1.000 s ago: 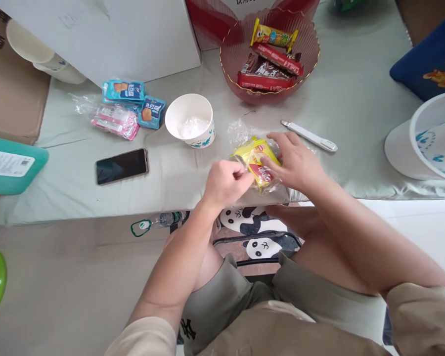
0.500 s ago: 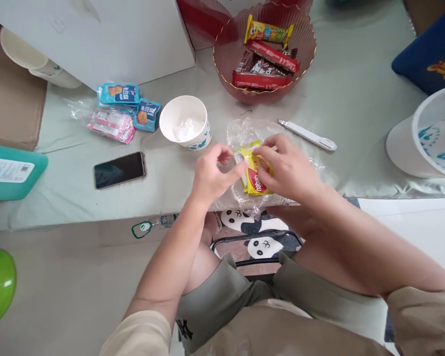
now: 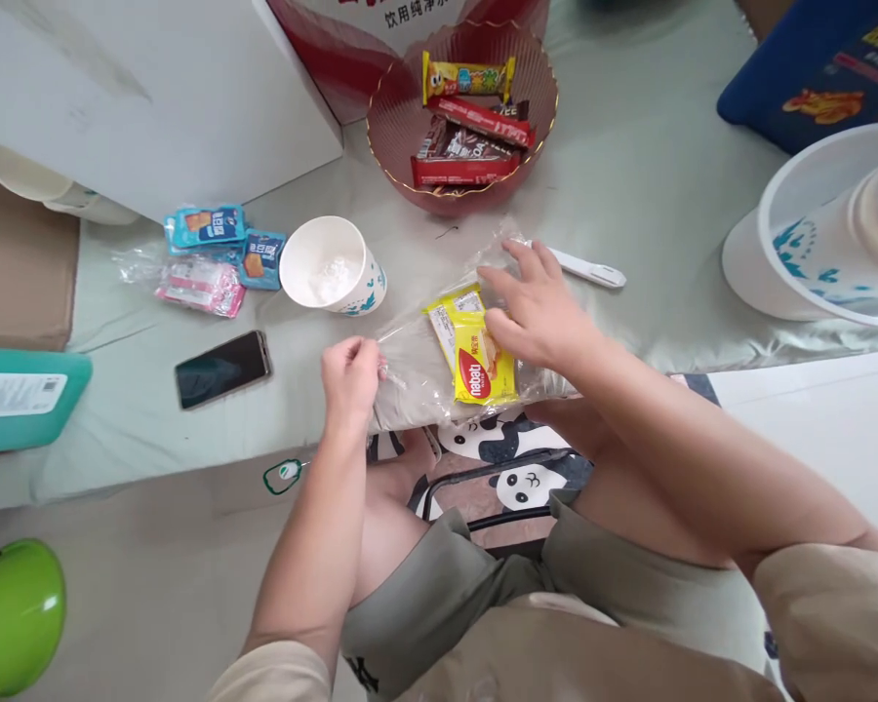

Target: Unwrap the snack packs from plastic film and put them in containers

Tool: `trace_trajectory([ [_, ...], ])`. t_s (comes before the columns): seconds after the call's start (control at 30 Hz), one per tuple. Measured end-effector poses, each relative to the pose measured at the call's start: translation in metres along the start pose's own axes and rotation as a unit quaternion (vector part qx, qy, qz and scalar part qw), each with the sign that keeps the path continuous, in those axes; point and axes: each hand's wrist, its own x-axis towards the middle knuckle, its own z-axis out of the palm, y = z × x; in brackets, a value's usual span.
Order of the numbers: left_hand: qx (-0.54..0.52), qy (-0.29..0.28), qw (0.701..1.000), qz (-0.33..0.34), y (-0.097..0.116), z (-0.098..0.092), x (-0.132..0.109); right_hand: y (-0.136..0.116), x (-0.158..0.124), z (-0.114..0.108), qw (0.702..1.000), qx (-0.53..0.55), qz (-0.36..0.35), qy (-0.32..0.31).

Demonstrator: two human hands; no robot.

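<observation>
My left hand (image 3: 351, 378) is closed on the edge of a clear plastic bag (image 3: 414, 366), which stretches tight from it toward the right. Yellow wafer packets (image 3: 483, 375) with a red label lie overlapping on the plastic, or inside it; I cannot tell which. My right hand (image 3: 538, 307) is spread over the bag's right part, its fingers apart and its thumb by the packets' upper right edge. A white utility knife (image 3: 585, 268) lies just beyond the right hand, its left end covered by the fingers.
A paper cup (image 3: 333, 268) with clear plastic inside stands left of the bag. Behind is a red glass bowl (image 3: 387, 161) of snack bars. Small snack packs (image 3: 209, 229) and a phone (image 3: 223, 370) lie left. A white bucket (image 3: 746, 253) holding paper cups stands right.
My left hand has moved left and down, pulling the bag's edge out. My right hand has opened and moved off the wafer packets' front. The whole view has shifted slightly.
</observation>
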Motion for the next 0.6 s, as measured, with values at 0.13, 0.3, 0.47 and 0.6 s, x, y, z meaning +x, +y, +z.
trace_trajectory([
  [0.13,-0.004,0.026,0.999,0.024,0.002,0.001,0.001,0.004,-0.001,0.004,0.999,-0.027,0.029,0.029],
  [0.3,0.062,0.007,0.994,0.091,0.011,0.020,0.005,-0.005,-0.007,-0.004,0.999,-0.018,-0.036,0.028],
  [0.47,0.068,0.008,0.990,0.124,0.009,0.032,0.017,-0.013,-0.011,-0.003,0.984,0.035,-0.162,-0.060],
  [0.6,0.013,0.017,0.994,0.110,0.002,0.027,0.020,-0.010,-0.014,0.002,0.984,0.025,-0.149,-0.098],
])
